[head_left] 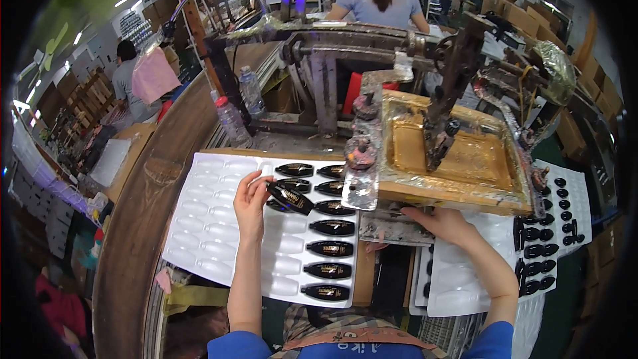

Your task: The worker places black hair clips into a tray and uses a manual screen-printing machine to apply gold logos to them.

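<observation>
My left hand pinches one end of a glossy black tapered bottle-shaped piece with gold print, held tilted over a white moulded tray. Several like black pieces lie in the tray's right-hand columns, while hollows to the left show bare. My right hand reaches beneath the wooden screen frame of a printing machine, close to a stained metal bed. Its thumb points left; the other fingers are hidden, so whatever they touch cannot be made out.
A second white tray lies at the right, beside trays holding small black pieces. Plastic bottles stand behind the left tray. The machine's dark arm rises above the frame. Another person sits beyond it.
</observation>
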